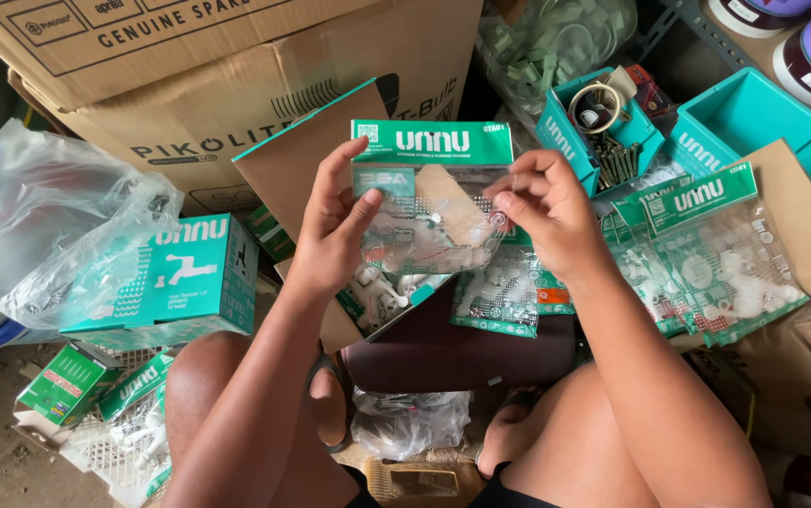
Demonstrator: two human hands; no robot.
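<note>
Both hands hold up one clear plastic packet [429, 212] with a green card header, filled with small white plastic fittings. My left hand [335, 221] pinches its left edge with thumb and fingers. My right hand [547, 212] grips the right edge, fingertips on the clear film. Beneath the packet lie more packets of the same kind [500, 296] and an open green-lined carton [377, 301] with white fittings inside. I am squatting, with my knees below the hands.
A stack of similar green-topped packets [716, 249] lies at right. Teal boxes [749, 118] stand behind, one [603, 132] holding screws and rings. Large cardboard cartons [227, 94] fill the back. A teal box [180, 277] and clear plastic bag [48, 216] sit at left.
</note>
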